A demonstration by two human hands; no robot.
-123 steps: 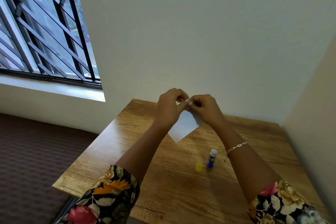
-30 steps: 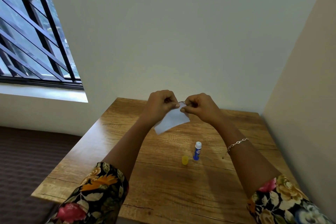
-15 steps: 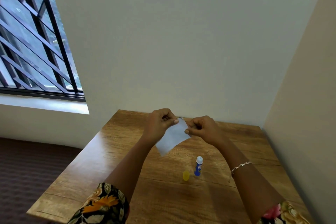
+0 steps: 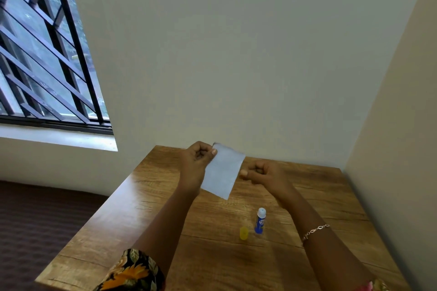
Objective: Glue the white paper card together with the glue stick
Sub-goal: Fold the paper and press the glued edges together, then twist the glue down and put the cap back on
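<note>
1. First, low in the frame just right of centre, the yellow cap [image 4: 243,233] lies on the bench [image 4: 165,231] just beside the glue stick [image 4: 259,221], which stands upright and uncapped. Any reach over it should go wide, since an upright stick probably tips easily.
2. Higher, right of centre, the right hand [image 4: 262,173] hovers above the bench. Its fingers are curled in on themselves with nothing between them, near the card's right edge but apart from it.
3. At centre, the left hand [image 4: 196,160] pinches the white paper card [image 4: 222,172] by its upper left corner between thumb and fingers. The card hangs slanted in the air, its lowest corner pointing down toward the glue stick.
4. Whether glue is on the paper cannot be told. A one-corner pinch likely lets the card swing, so the right fingers should take the free edge and square the layers. Then lay the card flat and rub outward from the held corner.
5. Farthest, the bench ends at the wall close behind the card, so set it down toward the near side.
</note>
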